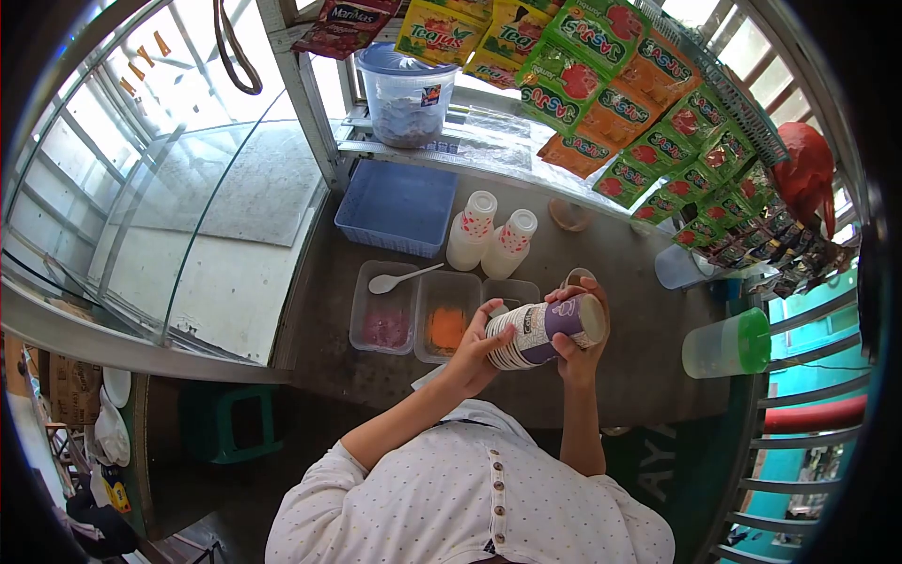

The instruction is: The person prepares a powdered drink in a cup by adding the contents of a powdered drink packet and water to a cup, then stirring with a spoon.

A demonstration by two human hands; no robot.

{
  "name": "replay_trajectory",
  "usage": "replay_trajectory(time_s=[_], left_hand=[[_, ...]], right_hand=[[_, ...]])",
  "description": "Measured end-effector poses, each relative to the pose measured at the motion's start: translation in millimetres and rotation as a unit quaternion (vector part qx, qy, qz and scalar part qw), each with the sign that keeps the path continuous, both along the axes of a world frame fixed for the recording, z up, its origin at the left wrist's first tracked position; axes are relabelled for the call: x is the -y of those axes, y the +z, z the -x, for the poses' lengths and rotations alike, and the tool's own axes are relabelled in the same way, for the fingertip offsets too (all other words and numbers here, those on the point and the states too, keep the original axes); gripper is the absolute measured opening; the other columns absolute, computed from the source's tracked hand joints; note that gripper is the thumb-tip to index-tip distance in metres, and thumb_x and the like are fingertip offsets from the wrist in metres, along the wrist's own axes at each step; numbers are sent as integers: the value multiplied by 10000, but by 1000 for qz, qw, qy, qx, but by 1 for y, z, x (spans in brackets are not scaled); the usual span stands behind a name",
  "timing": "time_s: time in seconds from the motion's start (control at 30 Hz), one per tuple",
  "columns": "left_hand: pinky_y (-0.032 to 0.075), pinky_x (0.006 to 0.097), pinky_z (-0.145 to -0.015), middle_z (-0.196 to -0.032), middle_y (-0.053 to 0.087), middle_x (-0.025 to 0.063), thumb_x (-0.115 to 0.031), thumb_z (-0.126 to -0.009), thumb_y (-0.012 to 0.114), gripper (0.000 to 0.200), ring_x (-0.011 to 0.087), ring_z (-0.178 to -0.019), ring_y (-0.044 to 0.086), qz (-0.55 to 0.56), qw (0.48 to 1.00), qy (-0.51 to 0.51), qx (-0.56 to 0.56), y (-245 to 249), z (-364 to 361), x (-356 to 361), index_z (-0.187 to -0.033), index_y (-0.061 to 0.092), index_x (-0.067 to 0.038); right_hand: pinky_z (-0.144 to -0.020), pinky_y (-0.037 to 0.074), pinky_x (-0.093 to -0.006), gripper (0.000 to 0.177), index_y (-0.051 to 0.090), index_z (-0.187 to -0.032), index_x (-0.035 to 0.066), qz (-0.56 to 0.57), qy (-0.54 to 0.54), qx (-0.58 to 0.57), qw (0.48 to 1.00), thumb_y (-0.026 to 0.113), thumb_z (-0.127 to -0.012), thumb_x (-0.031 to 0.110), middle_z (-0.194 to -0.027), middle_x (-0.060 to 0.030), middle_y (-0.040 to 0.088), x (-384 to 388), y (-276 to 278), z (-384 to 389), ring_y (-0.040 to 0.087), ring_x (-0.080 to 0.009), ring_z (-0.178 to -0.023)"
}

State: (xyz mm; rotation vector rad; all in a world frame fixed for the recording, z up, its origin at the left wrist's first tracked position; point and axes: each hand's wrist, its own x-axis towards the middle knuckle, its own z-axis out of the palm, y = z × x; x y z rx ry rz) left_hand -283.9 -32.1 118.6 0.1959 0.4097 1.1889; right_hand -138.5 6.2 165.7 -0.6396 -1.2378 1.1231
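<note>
Purple-and-white stacked cups [539,333] lie tilted, clamped between the left hand [477,352] and right hand [584,350] above a dark counter [658,367]. Left of the grip, a pink-filled tub [360,310] bearing a white spoon [385,283] sits beside an orange-filled tub [460,284]. Beyond stand white cup stacks [470,240] and a blue basket [395,221]. Right are a green-lidded container [716,348] and metal bars [816,442]; colourful sachets [606,85] hang farther ahead.
</note>
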Motion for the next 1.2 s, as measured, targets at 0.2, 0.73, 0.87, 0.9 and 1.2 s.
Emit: replay_trajectory(time_s=[0.2, 0.73, 0.87, 0.9, 1.2], left_hand=[[515, 377, -806, -1149, 492, 126, -174, -821, 677, 663, 207, -1011, 568, 7, 999, -45, 24, 1, -1, 2, -1297, 217, -134], [484, 421, -865, -1141, 512, 54, -262, -818, 642, 525, 201, -1055, 548, 131, 991, 19, 4, -40, 22, 4, -1220, 329, -136], [498, 406, -829, -1105, 526, 63, -224, -838, 616, 438, 197, -997, 572, 96, 994, 60, -5, -37, 20, -7, -1176, 348, -147], [503, 401, -821, -1094, 526, 65, -213, -839, 614, 427, 194, -995, 572, 98, 993, 62, -7, -36, 19, -9, -1169, 352, -143], [480, 400, -838, -1121, 504, 61, -350, -856, 578, 486, 199, -1039, 539, 89, 993, -22, -77, -55, 2, -23, -1238, 344, -161]], right_hand=[[-843, 454, -367, 721, 413, -1199, 31, -43, 22, -1, 999, 796, -608, 183, -952, -111, 580, 4, 3, -8, 577, -231, -931], [-971, 326, -423, 878, 492, -1245, 78, 38, 202, 292, 934, 847, -498, 374, -1416, -171, 263, 6, 38, -56, 406, -342, -1215], [-1059, 216, -423, 871, 532, -1249, 132, -26, 220, 362, 905, 857, -476, 370, -1450, -193, 207, 10, 26, -40, 209, -338, -1331], [-1073, 193, -422, 878, 530, -1260, 144, -60, 222, 387, 893, 858, -475, 360, -1457, -200, 193, 11, 26, -37, 207, -341, -1328], [-1056, 228, -365, 962, 459, -1322, 77, 103, 206, 310, 922, 860, -484, 326, -1333, -151, 323, 4, 15, -38, 325, -284, -1247]])
